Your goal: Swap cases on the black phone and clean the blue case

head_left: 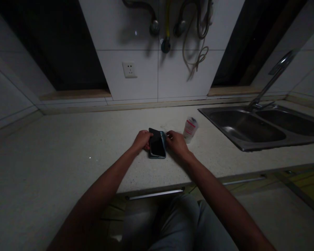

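Phone [157,143] lies on the counter [68,146], long side running near to far. Left hand [142,139] and right hand [176,143] grip its two sides, both just as close.

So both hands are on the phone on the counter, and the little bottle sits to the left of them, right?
Not quite: the head view shows the little bottle to the right of them, between the right hand and the sink. The left hand and right hand are both on the phone on the counter.
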Available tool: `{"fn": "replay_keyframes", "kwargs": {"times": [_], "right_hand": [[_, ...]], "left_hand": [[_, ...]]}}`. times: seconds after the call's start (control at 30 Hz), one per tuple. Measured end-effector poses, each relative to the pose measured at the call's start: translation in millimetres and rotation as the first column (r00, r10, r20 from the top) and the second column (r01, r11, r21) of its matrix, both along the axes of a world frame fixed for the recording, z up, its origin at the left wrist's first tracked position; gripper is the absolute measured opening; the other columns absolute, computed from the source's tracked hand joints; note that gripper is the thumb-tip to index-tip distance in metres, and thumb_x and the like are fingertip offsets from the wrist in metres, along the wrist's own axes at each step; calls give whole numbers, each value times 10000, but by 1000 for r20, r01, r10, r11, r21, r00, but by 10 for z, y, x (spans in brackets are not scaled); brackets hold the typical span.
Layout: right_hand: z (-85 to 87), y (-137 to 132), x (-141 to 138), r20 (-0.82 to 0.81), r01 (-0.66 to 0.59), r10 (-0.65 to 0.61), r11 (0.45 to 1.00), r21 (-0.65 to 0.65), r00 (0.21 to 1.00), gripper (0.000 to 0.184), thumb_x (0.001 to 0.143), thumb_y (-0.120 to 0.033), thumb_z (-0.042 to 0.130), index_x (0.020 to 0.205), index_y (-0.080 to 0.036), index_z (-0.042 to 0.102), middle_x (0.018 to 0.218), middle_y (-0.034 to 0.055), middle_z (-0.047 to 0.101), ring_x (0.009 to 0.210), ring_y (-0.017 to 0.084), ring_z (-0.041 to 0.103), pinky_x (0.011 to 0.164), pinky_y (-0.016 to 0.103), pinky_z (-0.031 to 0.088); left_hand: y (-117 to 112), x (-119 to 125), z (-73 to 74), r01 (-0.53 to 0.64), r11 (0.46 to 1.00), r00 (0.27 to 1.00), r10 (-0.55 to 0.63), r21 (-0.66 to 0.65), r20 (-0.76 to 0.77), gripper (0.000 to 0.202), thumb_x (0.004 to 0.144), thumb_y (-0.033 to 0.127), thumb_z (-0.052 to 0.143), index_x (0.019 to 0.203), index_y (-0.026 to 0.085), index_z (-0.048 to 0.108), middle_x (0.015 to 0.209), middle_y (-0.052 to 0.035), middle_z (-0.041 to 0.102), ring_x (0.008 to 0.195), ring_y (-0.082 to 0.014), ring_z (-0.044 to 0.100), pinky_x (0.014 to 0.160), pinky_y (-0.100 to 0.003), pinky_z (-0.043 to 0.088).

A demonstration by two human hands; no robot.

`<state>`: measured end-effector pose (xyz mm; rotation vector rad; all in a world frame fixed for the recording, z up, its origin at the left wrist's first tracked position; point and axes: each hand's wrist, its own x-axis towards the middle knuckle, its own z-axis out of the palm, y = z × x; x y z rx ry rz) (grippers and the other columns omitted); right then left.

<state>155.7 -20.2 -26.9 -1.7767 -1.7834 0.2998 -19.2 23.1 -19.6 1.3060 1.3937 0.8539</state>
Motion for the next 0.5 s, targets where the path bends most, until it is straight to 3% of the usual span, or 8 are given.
{"fn": "replay_keyframes", "kwargs": {"times": [0.1, 0.2, 0.33, 0.5], "right_hand": [[20, -24, 18, 80, 95, -103, 990, 103, 991, 279, 878, -145, 518, 1124, -150, 650, 1102, 157, 671, 941, 239, 652, 787, 319, 479], [45, -44, 8, 80, 81, -93, 987, 139, 993, 299, 902, -189, 514, 1177, -151, 623, 1127, 154, 660, 944, 237, 647, 791, 318, 475], [28, -33, -25, 106, 41, -44, 999, 34, 993, 260, 940, -289, 504, 1093, -160, 670, 943, 129, 732, 889, 249, 673, 776, 323, 467], [-12, -4, -27, 133, 9, -2, 999, -52, 991, 243, 906, -317, 566, 1004, -152, 715, 946, 149, 754, 877, 266, 696, 744, 319, 465]], "left_hand": [[14, -16, -4, 25, 1000, 1000, -25, 14, -14, 149, 797, 226, 560, 662, 198, 503, 386, 38, 439, 291, -125, 432, 354, -213, 348], [17, -25, 3, 39, 999, 999, -39, 20, 6, 179, 808, 236, 569, 647, 198, 501, 384, 44, 433, 287, -112, 419, 346, -202, 337], [20, -27, 11, 51, 999, 999, -52, 18, 12, 215, 819, 239, 584, 625, 191, 504, 395, 37, 450, 297, -102, 430, 345, -195, 332], [44, -41, -4, 100, 995, 995, -100, 7, 12, 217, 840, 241, 574, 636, 182, 528, 411, 30, 461, 303, -104, 431, 346, -205, 329]]}}
